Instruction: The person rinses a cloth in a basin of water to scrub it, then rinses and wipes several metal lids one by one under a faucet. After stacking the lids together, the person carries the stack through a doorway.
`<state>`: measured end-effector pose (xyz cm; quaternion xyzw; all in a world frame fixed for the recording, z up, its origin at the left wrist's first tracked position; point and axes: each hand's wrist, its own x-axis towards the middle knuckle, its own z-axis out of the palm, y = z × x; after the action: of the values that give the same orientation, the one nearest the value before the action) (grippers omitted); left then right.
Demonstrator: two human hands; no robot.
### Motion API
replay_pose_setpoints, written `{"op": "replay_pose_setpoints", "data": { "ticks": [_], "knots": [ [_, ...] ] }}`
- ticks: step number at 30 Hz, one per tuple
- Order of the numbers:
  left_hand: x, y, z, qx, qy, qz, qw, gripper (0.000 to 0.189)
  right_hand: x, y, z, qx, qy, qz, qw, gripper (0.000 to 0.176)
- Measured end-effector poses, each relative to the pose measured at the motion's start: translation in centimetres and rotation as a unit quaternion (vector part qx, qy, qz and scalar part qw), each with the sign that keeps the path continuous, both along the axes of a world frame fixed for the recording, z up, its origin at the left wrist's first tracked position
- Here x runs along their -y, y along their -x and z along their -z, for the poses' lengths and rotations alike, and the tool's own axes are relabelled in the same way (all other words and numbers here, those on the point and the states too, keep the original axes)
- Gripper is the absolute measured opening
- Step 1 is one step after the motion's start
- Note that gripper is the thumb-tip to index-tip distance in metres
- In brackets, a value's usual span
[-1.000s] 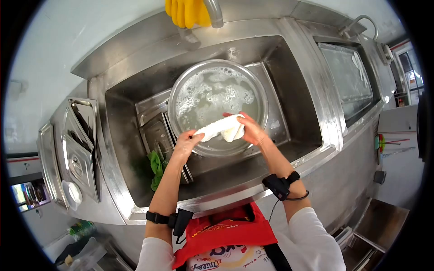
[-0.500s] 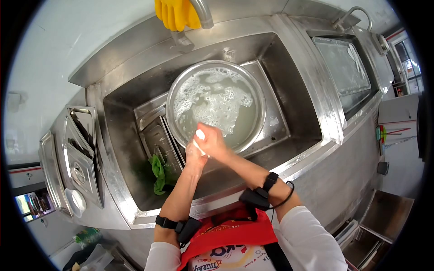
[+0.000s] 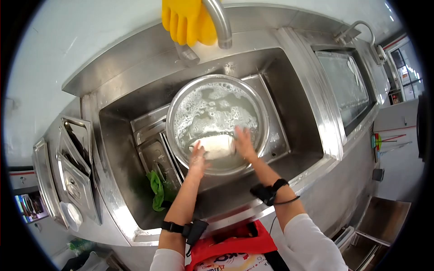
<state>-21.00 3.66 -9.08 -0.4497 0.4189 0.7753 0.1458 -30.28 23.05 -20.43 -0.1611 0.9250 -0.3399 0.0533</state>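
A large round metal bowl (image 3: 171, 135) of sudsy, cloudy water stands in the steel sink. At its near side a white cloth (image 3: 218, 146) lies loosely spread at the water's surface. My left hand (image 3: 197, 159) is by the cloth's left edge, fingers apart. On the other side, my right hand (image 3: 244, 143) is slightly blurred, with its fingers spread beside the cloth's right edge. Whether the fingertips touch the cloth is hard to make out.
Left of the bowl, metal trays (image 3: 151, 147) and a green cloth (image 3: 157, 192) lie in the sink. A faucet (image 3: 220, 27) and yellow gloves (image 3: 190, 22) hang above. Metal lids (image 3: 74, 183) lean at the left; a second basin (image 3: 343, 83) is at the right.
My hands were together, squeezing the bunched white cloth at the bowl's near rim. They have moved apart, and the cloth now lies spread in the bowl. The view has tilted slightly upward.
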Motion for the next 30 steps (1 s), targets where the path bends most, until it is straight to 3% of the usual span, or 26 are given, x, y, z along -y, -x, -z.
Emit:
{"op": "replay_pose_setpoints", "data": {
  "ticks": [1, 3, 6, 8, 9, 10, 12, 14, 16, 18, 19, 21, 22, 25, 27, 28, 29, 30],
  "knots": [
    [-0.4, 0.2, 1.5, -0.026, -0.031, 0.027, 0.999, 0.060, 1.0, -1.4, -0.3, 0.096, -0.047, -0.063, 0.992, 0.036],
    [-1.2, 0.8, 3.8, 0.030, -0.046, 0.007, 0.998, 0.069, 2.7, -3.1, -2.9, 0.050, -0.146, -0.209, 0.966, 0.034],
    [-0.2, 0.3, 5.5, 0.012, -0.045, -0.069, 0.997, 0.071, 1.6, -1.2, 0.6, 0.213, -0.284, -0.096, 0.930, 0.026],
    [0.3, 0.2, 4.2, 0.021, 0.002, -0.110, 0.994, 0.073, -0.5, 0.4, 6.9, 0.268, -0.041, 0.062, 0.961, 0.027],
    [0.4, 0.0, 5.0, 0.029, -0.025, -0.131, 0.991, 0.074, -0.2, 0.2, 6.8, 0.358, 0.126, 0.148, 0.913, 0.023],
    [0.3, -0.2, 6.0, 0.036, -0.053, -0.153, 0.986, 0.075, 0.2, 0.1, 6.1, 0.416, 0.285, 0.247, 0.827, 0.020],
    [0.2, 0.1, 5.3, 0.046, -0.121, -0.180, 0.975, 0.075, 3.0, -1.6, 4.1, 0.465, 0.245, 0.122, 0.842, 0.030],
    [-0.1, 2.0, -0.2, 0.049, -0.200, -0.190, 0.960, 0.075, 5.6, -1.9, -2.0, 0.543, 0.294, 0.002, 0.787, 0.034],
    [1.8, -0.7, 8.9, -0.049, -0.425, -0.130, 0.895, 0.068, 7.9, -2.9, -9.1, 0.568, 0.267, -0.047, 0.777, 0.027],
    [1.1, -0.6, 6.6, -0.019, -0.309, -0.219, 0.925, 0.045, 8.8, -4.9, -12.9, 0.378, 0.219, -0.211, 0.875, 0.025],
    [1.4, -0.5, 6.5, -0.037, -0.258, -0.190, 0.947, 0.038, 9.2, -5.8, -14.3, 0.269, 0.190, -0.289, 0.899, 0.024],
    [1.7, -0.4, 6.4, -0.076, -0.155, -0.130, 0.976, 0.026, 10.7, -7.5, -16.4, 0.061, 0.146, -0.331, 0.930, 0.020],
    [1.9, -0.1, 5.2, -0.080, -0.143, -0.094, 0.982, 0.019, 11.4, -8.0, -16.0, 0.033, 0.120, -0.331, 0.936, 0.017],
    [-0.8, -2.6, 13.5, -0.219, 0.185, -0.011, 0.958, 0.025, 12.0, -4.4, -13.8, -0.013, 0.249, -0.267, 0.931, 0.018],
    [-1.2, -2.1, 11.9, -0.144, 0.178, -0.051, 0.972, 0.030, 12.1, -2.3, -9.7, 0.104, -0.033, -0.110, 0.988, 0.022],
    [-0.4, 0.1, 5.7, -0.026, 0.057, -0.119, 0.991, 0.032, 11.2, -1.2, -7.7, 0.109, -0.076, -0.122, 0.984, 0.027],
    [0.0, 1.0, 2.2, 0.095, -0.067, -0.186, 0.976, 0.034, 9.9, -0.6, -6.1, 0.116, -0.120, -0.135, 0.977, 0.033],
    [-0.6, 0.1, 5.9, 0.051, -0.005, -0.197, 0.979, 0.046, 8.5, -0.3, -5.4, 0.101, -0.113, -0.091, 0.984, 0.038]
  ]
}}
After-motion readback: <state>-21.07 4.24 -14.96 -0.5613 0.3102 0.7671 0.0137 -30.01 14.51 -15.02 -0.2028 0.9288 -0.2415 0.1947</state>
